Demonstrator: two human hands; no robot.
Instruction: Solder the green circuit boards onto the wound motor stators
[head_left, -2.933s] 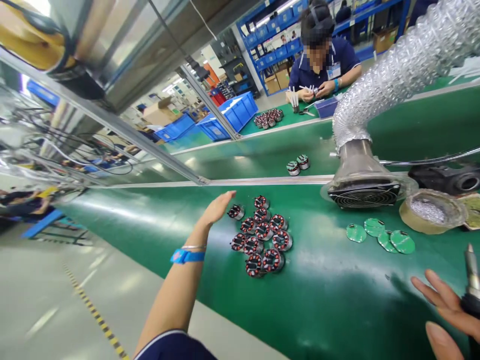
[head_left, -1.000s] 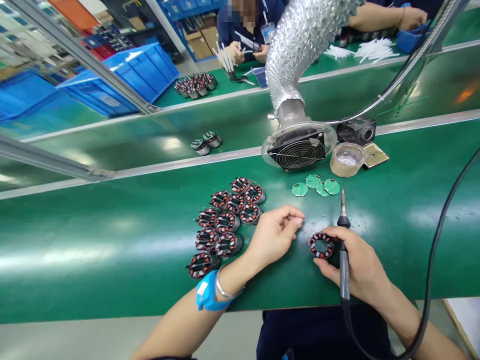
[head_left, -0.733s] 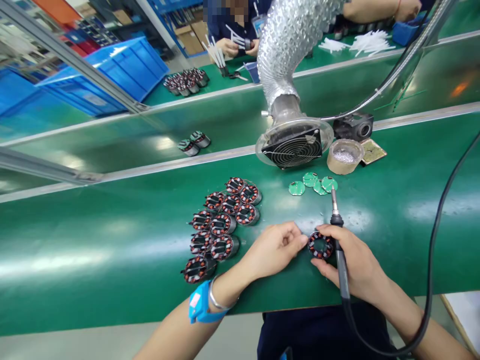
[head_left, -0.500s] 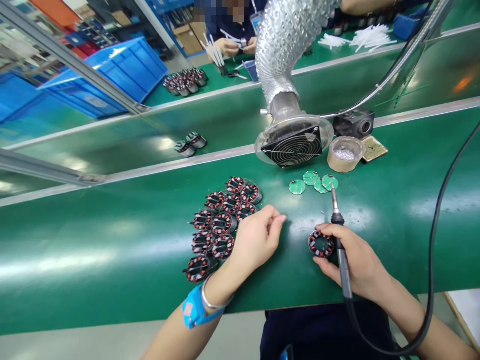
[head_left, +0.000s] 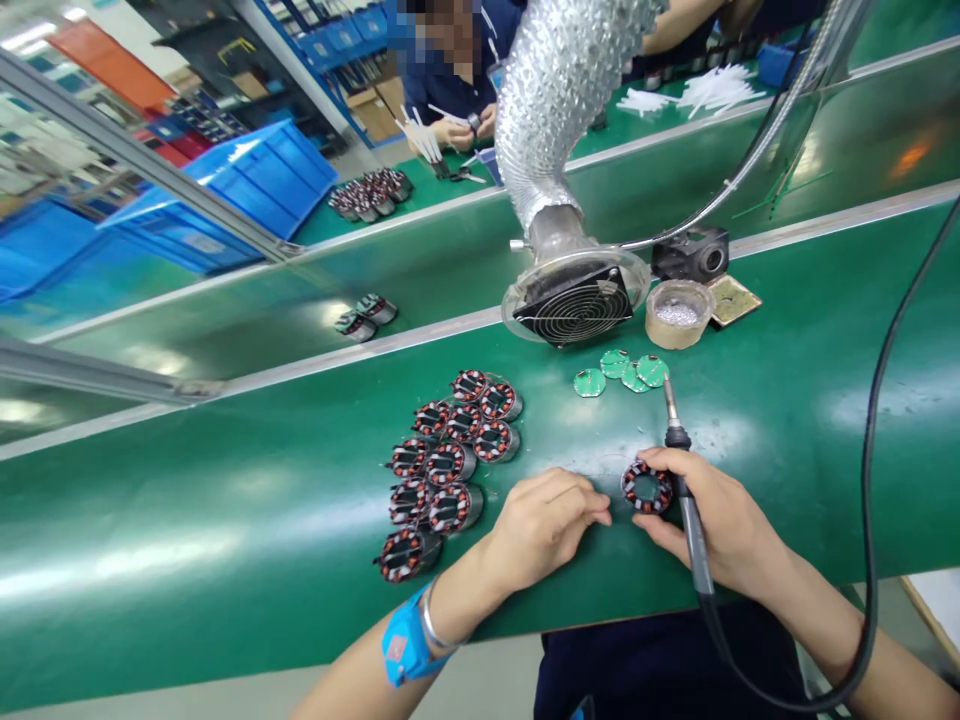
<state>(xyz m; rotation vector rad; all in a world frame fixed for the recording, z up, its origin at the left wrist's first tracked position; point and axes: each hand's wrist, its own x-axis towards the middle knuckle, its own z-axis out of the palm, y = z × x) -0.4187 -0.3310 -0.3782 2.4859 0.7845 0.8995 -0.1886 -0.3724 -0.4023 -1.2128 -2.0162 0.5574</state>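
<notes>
My right hand (head_left: 731,525) holds a soldering iron (head_left: 694,545) against its palm, tip pointing away from me. Between its thumb and fingers it also grips a motor stator (head_left: 646,487), a ring with red-brown copper windings. My left hand (head_left: 551,525) lies just left of that stator, fingers bent and pressed together; what they hold, if anything, is hidden. A blue wrist strap (head_left: 409,640) and a metal bangle are on the left wrist. Several more stators (head_left: 452,508) stand grouped on the bench to the left. Round green circuit boards (head_left: 589,382) lie beyond the iron's tip.
A fume extractor (head_left: 577,305) on a foil duct hangs over the green bench (head_left: 262,520). Behind the boards stand a solder-bit cup (head_left: 679,312), a sponge tray (head_left: 735,300) and a black iron holder (head_left: 690,255). The iron's cable (head_left: 870,480) loops at right. Co-workers sit opposite.
My left hand has moved right and toward me, from beside the grouped stators to near the held stator. The right hand keeps its grip. The view has shifted slightly.
</notes>
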